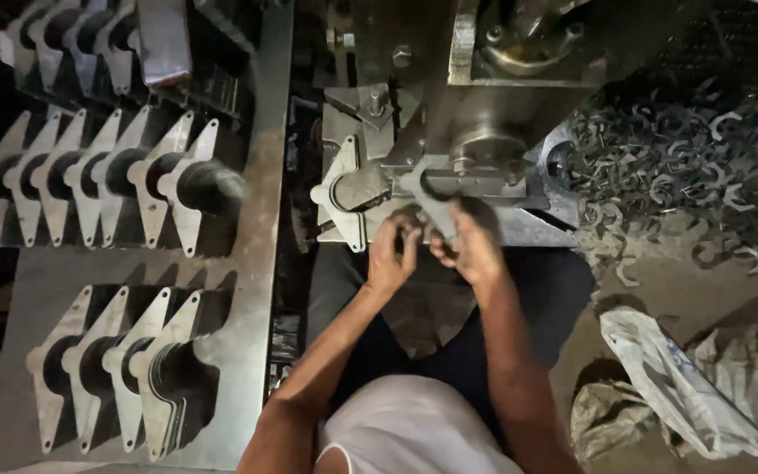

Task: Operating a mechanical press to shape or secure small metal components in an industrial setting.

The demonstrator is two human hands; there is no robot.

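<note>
My left hand (pixel 394 250) and my right hand (pixel 471 241) are close together at the front edge of a metal press (pixel 484 105). Both pinch a flat metal plate (pixel 436 197) with a round cutout that lies on the press bed (pixel 528 224). Another flat plate (pixel 341 189) with a rounded lobe sits on the left side of the bed, just above my left hand. The fingertips are partly hidden by the plate's edge.
Rows of stacked flat plates (pixel 98 180) with round holes stand on a metal table (pixel 256 281) to the left, with more stacks (pixel 125 369) nearer me. A heap of curved metal scrap (pixel 686 167) lies at right. Crumpled sacks (pixel 704 386) lie on the floor at lower right.
</note>
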